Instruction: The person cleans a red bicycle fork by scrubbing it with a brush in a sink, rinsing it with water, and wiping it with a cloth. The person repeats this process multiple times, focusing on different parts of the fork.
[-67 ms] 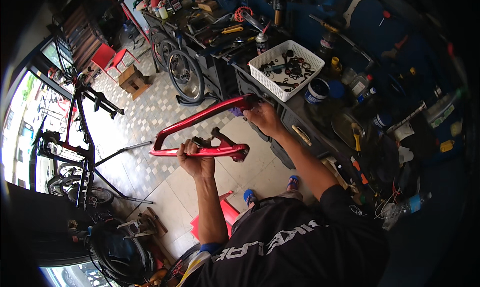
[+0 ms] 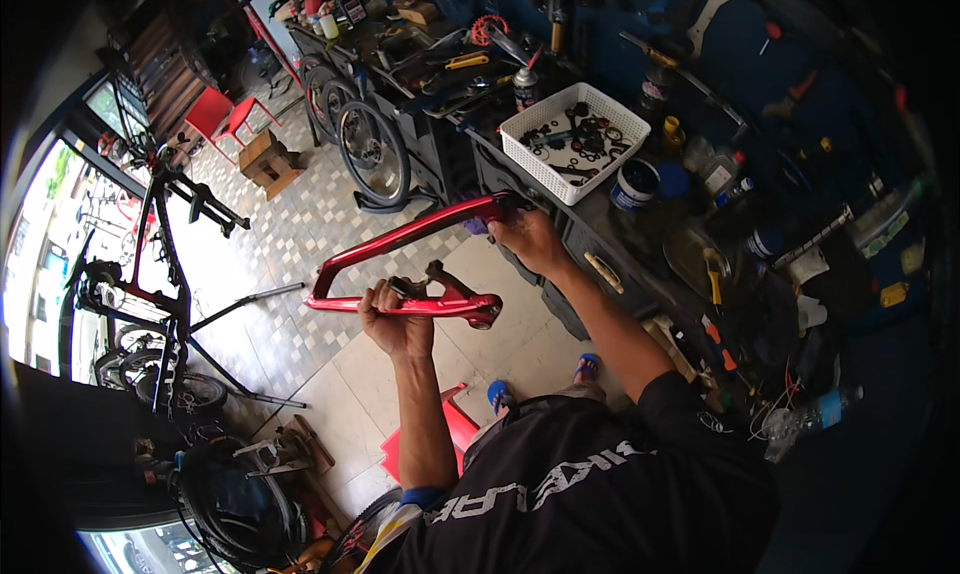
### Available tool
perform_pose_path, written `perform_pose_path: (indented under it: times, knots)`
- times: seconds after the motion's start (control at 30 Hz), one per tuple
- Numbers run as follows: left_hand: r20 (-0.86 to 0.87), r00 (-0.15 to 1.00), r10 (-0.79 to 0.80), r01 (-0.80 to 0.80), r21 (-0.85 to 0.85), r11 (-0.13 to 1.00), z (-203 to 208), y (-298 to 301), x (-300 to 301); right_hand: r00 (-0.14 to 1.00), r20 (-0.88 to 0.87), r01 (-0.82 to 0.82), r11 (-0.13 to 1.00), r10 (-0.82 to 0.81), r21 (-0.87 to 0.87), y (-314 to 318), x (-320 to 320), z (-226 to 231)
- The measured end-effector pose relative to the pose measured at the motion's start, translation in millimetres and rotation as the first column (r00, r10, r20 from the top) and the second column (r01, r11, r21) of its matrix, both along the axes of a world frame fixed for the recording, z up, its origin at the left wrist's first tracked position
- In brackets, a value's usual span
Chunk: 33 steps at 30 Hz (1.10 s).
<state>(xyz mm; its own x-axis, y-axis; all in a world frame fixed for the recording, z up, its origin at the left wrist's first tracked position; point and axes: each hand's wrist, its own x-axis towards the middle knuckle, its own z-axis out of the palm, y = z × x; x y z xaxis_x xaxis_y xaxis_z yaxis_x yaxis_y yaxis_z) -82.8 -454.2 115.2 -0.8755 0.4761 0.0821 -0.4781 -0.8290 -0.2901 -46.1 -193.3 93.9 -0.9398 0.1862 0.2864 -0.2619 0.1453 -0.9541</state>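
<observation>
A glossy red bicycle rear triangle [image 2: 390,241] is held up in front of me, above the tiled floor. My left hand [image 2: 397,324] is closed around its lower tube, near a dark bracket that stands up from that tube. At the far upper right end of the piece, my right hand [image 2: 528,242] is closed with a purple cloth [image 2: 475,226] pressed against the upper tube. Part of the cloth and several right fingertips are hidden behind the hand and the tube. The free lower end of the triangle points right, toward the workbench.
On the dark workbench [image 2: 585,224] to my right stands a white plastic basket [image 2: 520,164] of small bike parts, beside a blue-and-white tub [image 2: 634,184]. A bicycle frame on a stand [image 2: 170,274] is at left. A red stool [image 2: 440,439] stands below my left forearm.
The red rear triangle has shifted very slightly to the right, its lower right end dipping a little. Both hands keep their hold.
</observation>
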Motion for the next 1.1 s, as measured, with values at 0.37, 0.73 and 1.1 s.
perform_pose_path:
  times: [0.37,0.73,1.1]
  knots:
    - [-0.135,0.987,-0.083,0.041,-0.287,0.957,24,-6,-23,0.947,-0.184,0.224,0.952,-0.263,-0.211,-21,6,-8]
    - [0.258,0.960,-0.106,0.224,-0.488,0.843,-78,15,-24,0.794,-0.557,0.519,0.749,-0.244,0.412,-19,17,58]
    - [0.373,0.907,-0.194,0.337,-0.371,0.865,-66,-11,-40,0.809,-0.531,0.368,0.922,-0.253,0.121,-61,-6,46]
